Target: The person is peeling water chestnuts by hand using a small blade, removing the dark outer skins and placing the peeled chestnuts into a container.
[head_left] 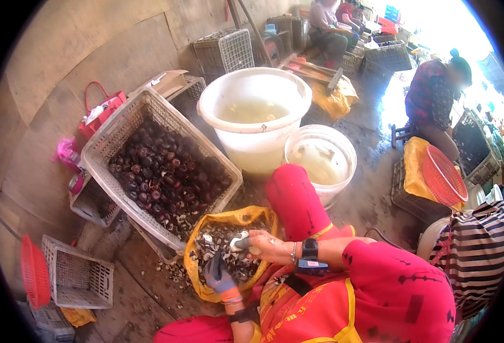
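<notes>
My right hand (266, 246), bare with a strap and device at the wrist, is over a yellow sack (192, 268) between my knees. Its fingers are closed around a small whitish-grey piece (240, 241) that I cannot identify. Just below it is my left hand (218, 274), in a grey-and-blue glove, its fingers curled at the sack's near-left side; what they hold, if anything, is hidden. Dark peelings and pale scraps (206, 243) fill the sack. Beyond it, a tilted pale plastic crate (106, 171) is heaped with dark, round water chestnuts (160, 171).
A large white tub (223, 137) and a smaller white bucket (349, 166) of cloudy liquid stand ahead. Empty crates (80, 280) and a red basket (34, 271) lie left. At right are a red colander (443, 174), striped cloth (477, 240) and a seated person (429, 91). More people sit farther back.
</notes>
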Demonstrator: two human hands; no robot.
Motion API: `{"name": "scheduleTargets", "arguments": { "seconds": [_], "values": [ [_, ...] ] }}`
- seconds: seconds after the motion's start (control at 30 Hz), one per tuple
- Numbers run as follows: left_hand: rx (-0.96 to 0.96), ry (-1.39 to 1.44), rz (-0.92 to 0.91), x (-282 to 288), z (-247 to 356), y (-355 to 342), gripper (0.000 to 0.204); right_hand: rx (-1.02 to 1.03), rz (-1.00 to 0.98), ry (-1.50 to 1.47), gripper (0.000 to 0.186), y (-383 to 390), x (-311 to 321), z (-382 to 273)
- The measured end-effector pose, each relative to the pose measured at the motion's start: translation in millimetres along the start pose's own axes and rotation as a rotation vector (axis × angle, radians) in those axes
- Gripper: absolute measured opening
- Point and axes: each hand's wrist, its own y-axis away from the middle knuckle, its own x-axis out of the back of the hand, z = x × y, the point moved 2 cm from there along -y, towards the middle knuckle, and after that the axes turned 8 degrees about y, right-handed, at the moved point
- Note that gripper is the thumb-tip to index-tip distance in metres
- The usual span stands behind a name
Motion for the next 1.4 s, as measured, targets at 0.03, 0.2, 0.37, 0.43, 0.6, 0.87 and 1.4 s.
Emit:
{"name": "scheduleTargets", "arguments": {
  "seconds": [0.03, 0.2, 0.37, 0.43, 0.6, 0.87, 1.4],
  "values": [
    [-0.01, 0.092, 0.031, 4, -9, 2, 0.028, 0.007, -0.024, 0.024, 0.018, 3, -6, -7],
    [-0.312, -0.25, -0.082, -14, 41, 6, 0.028, 0.031, -0.031, 0.017, 0.015, -42, 32, 51],
    [-0.046, 0.092, 0.063, -4, -2, 10, 0.026, -0.01, -0.002, 0.101, 0.012, -16, 0, 25],
    [-0.05, 0.162, 0.035, -11, 32, 13, 0.024, 0.012, 0.036, 0.147, 0.013, -12, 1, 20],
    [0.004, 0.247, 0.11, -14, 2, 12, 0.026, -0.099, 0.039, -0.27, 0.015, 2, -15, 0],
    [-0.167, -0.004, 0.023, -10, -3, 9, 0.027, -0.002, -0.034, -0.026, 0.013, -26, 2, 43],
    [-0.145, 0.025, -0.003, -7, 14, 12, 0.025, -0.037, -0.056, -0.041, 0.023, -21, -2, 35]
  ]
}}
